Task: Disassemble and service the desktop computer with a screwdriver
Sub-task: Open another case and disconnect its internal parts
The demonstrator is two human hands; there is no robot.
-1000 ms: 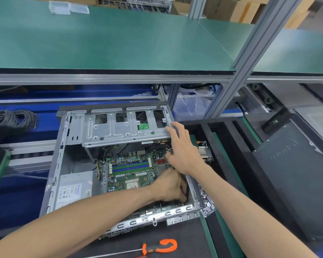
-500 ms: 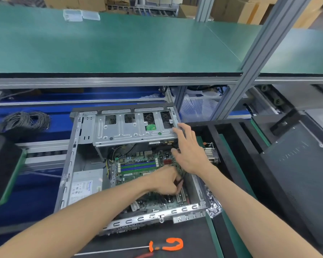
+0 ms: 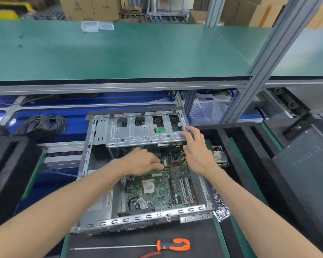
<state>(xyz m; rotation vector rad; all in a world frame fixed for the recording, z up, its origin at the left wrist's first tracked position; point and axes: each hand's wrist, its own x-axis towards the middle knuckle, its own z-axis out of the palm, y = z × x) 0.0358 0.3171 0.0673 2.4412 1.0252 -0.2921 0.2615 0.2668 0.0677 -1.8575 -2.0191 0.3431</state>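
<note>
Left hand (image 3: pixel 144 162) pinches a thin black cable (image 3: pixel 172 165) over the motherboard (image 3: pixel 157 190); likely limp and fragile, best pulled at its connector. Right hand (image 3: pixel 198 151), fingers spread, rests on the drive cage (image 3: pixel 138 131) at the case's far right corner.

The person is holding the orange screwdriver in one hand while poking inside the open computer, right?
Not quite. The head view shows the orange screwdriver lying on the black mat in front of the computer, untouched. Both hands are inside the open case: the left hand pinches a black cable and the right hand rests open.
</note>
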